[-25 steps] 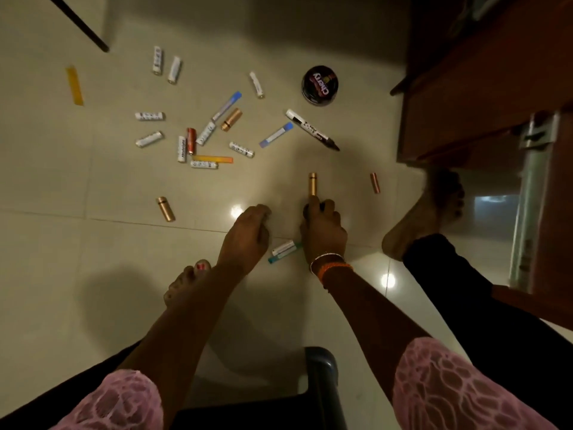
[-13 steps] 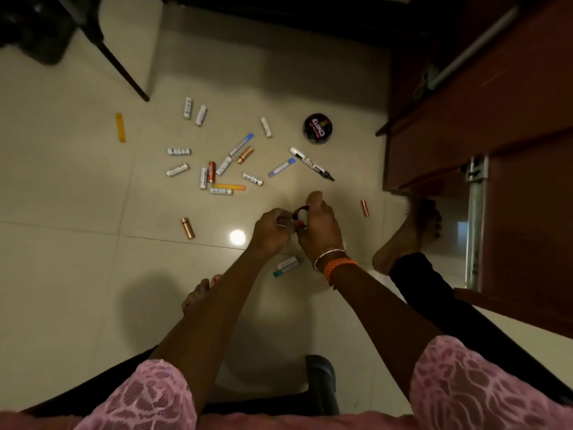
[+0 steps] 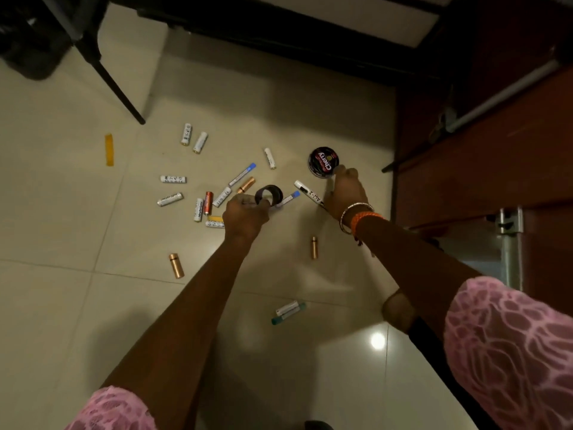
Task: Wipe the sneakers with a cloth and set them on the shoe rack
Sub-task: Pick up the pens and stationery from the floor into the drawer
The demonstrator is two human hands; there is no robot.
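Note:
No sneaker, cloth or shoe rack shows in the head view. My left hand (image 3: 246,212) pinches a dark ring-shaped band (image 3: 269,195) above the tiled floor. My right hand (image 3: 344,190) reaches to the right, its fingertips down at the edge of a round black shoe polish tin (image 3: 322,161) and over the dark end of a white marker (image 3: 305,190). The back of the hand hides how its fingers lie.
Several batteries (image 3: 170,199), copper tubes (image 3: 176,265) and pens (image 3: 242,174) lie scattered on the floor. Two more pens (image 3: 288,311) lie nearer me. A yellow strip (image 3: 108,149) lies at the left. Brown wooden furniture (image 3: 483,144) stands on the right, a black chair leg (image 3: 117,85) at the back left.
My hands were together at the dark band; my right hand has let go and moved right to the tin. The left hand keeps the band. The view has tilted forward.

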